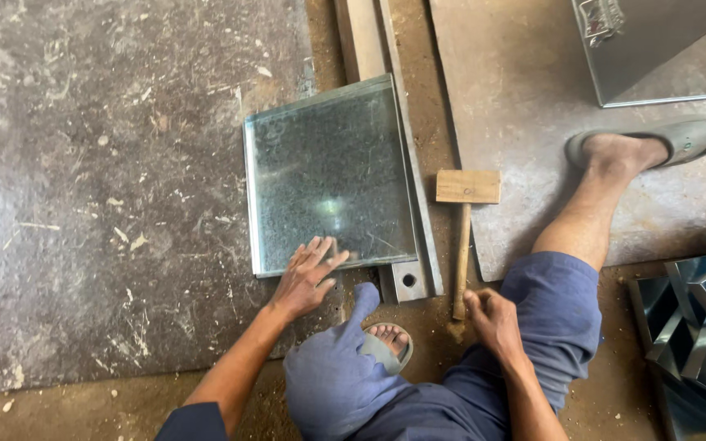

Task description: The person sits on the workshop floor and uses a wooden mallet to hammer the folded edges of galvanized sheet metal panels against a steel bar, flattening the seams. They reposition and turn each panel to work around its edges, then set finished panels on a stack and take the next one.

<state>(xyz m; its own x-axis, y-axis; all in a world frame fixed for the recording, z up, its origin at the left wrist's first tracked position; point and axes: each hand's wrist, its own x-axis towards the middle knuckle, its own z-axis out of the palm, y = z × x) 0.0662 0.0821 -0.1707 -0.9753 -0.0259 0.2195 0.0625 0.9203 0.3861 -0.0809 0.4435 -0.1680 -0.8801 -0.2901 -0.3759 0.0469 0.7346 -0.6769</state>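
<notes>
Fingers (326,253) of left hand (304,282) spread flat, palm down, pressing near edge of galvanised sheet-metal tray (328,175); nothing gripped. Fingers of right hand (492,320) curled around lower end of wooden mallet (463,237), closed on handle; fingertips themselves hidden behind knuckles, so grip depth not readable.

Hidden or cut off: both forearms run out of bottom edge of frame. Left foot in sandal (387,343) largely covered by blue trouser knee, only toes showing. Steel rail (386,122) partly under tray, top end cut by frame edge, near end visible with one hole. Metal box (655,49) at top right cropped, only one corner seen. Stack of folded metal pieces (696,327) at right edge cropped, count not readable. Tray surface glare-spotted, fine detail unclear.

Orientation: tray lies flat on floor, roughly square, raised lips on left and far edges, sides slightly tilted clockwise, right edge resting along rail. Mallet long axis runs near to far, almost vertical in frame, block head at far end, lying just right of rail, on edge of grey floor plate (533,98). Right foot in grey sandal (647,147) on same plate.
</notes>
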